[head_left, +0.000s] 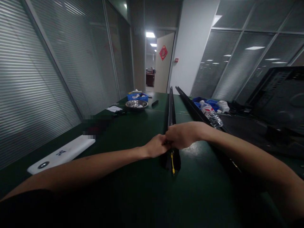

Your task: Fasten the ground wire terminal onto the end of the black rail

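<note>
A long black rail (pixel 171 107) lies along the dark green table (pixel 133 186), running away from me. A thin yellow wire (pixel 172 162) shows at its near end. Both hands meet on top of the rail close to that end. My left hand (pixel 155 146) is curled with its fingers pinched against the rail's left side. My right hand (pixel 181 135) is closed over the rail from the right, fingertips touching the left hand. What the fingers pinch is hidden.
A second black rail (pixel 190 104) lies to the right, with a plastic water bottle (pixel 210 114) and blue bins (pixel 201 102) beside it. A metal bowl (pixel 136 104) and another blue bin (pixel 137 96) stand far left. A white flat device (pixel 61 154) lies at left. Black equipment (pixel 280 98) fills the right.
</note>
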### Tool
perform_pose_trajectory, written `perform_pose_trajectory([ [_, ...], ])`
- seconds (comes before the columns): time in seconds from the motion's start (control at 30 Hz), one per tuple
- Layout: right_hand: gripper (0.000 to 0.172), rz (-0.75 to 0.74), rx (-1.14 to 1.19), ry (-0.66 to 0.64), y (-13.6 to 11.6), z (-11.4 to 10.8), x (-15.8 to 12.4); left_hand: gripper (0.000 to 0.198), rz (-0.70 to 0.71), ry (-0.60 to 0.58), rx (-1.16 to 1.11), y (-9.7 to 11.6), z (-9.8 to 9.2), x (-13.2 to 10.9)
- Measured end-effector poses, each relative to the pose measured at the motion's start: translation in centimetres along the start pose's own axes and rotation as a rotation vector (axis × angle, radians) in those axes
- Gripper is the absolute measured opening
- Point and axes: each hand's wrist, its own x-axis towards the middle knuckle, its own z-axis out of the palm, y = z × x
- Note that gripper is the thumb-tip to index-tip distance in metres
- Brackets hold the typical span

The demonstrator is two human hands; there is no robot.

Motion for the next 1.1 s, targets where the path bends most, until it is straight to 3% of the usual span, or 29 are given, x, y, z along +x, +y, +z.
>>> perform_pose_trajectory([
  [0.5, 0.019, -0.065, -0.066, 0.065, 0.8, 1.3, -0.7, 0.010, 0.017, 0.001, 0.029, 0.3, -0.2, -0.1],
  [0.77, 0.020, -0.017, -0.061, 0.076, 0.6, 1.3, -1.1, 0.010, 0.054, 0.001, 0.078, -0.3, -0.1, 0.0],
  [1.1, 0.022, -0.127, 0.015, -0.066, 1.6, 0.8, -0.5, 0.011, 0.004, -0.006, 0.098, 0.0, -0.1, 0.1],
])
